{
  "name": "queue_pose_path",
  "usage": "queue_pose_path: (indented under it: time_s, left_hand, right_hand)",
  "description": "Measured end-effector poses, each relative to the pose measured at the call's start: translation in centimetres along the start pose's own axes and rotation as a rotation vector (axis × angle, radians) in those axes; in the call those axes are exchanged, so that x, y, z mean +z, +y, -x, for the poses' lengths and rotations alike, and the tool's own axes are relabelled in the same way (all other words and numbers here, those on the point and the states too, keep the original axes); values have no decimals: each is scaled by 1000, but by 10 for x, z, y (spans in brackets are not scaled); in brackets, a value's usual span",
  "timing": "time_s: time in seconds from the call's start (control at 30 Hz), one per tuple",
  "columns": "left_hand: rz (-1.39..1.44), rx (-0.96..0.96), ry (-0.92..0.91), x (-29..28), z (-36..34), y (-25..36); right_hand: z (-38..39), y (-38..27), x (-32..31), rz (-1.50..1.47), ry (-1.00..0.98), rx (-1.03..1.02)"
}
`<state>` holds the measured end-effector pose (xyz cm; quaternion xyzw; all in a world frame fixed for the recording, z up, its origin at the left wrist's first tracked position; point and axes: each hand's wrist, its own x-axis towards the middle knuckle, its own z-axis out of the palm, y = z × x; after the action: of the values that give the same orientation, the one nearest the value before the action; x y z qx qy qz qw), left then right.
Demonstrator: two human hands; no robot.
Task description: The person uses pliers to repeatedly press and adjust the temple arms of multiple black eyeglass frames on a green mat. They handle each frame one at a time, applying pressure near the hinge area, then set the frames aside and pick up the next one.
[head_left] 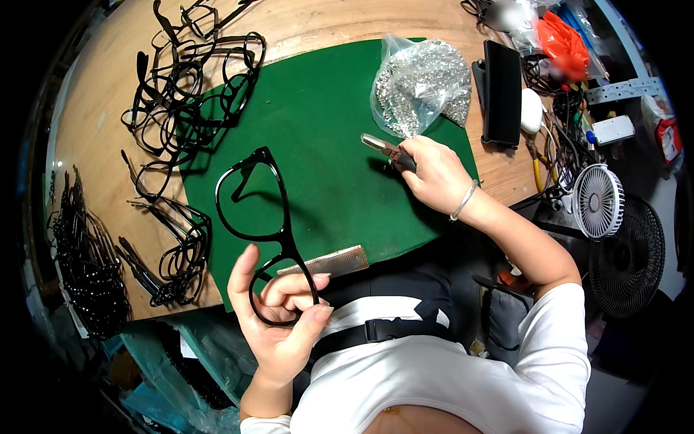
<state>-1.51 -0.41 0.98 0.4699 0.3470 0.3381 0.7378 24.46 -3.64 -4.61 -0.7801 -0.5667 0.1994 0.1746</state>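
My left hand (282,318) grips a black eyeglass frame (284,224) by its nearer rim, fingers passing through the lens opening. The frame stands on end above the green mat (318,159), and one temple shows folded behind its far rim. To the right, my right hand (436,173) is wrapped around the handles of a pair of pliers (388,150). Their metal jaws point left over the mat, apart from the eyeglass frame. Just beyond the pliers lies a clear plastic bag (416,83) of small silvery parts.
A tangle of black eyeglass frames (191,87) covers the table's left side, beside a pile of black temples (87,267). A ridged metal plate (329,262) sits at the mat's near edge. At right are a black case (501,94), a white fan (598,201) and cables.
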Motion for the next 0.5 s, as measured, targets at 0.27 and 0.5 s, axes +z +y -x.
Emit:
queue_pose_path:
  time_s: [0.27, 0.5]
  left_hand:
    - [45, 76, -203, 6, -9, 1]
    - [-323, 155, -74, 20, -13, -5]
  right_hand:
    - [1, -3, 3, 50, 21, 29]
    - [37, -67, -37, -653, -207, 193]
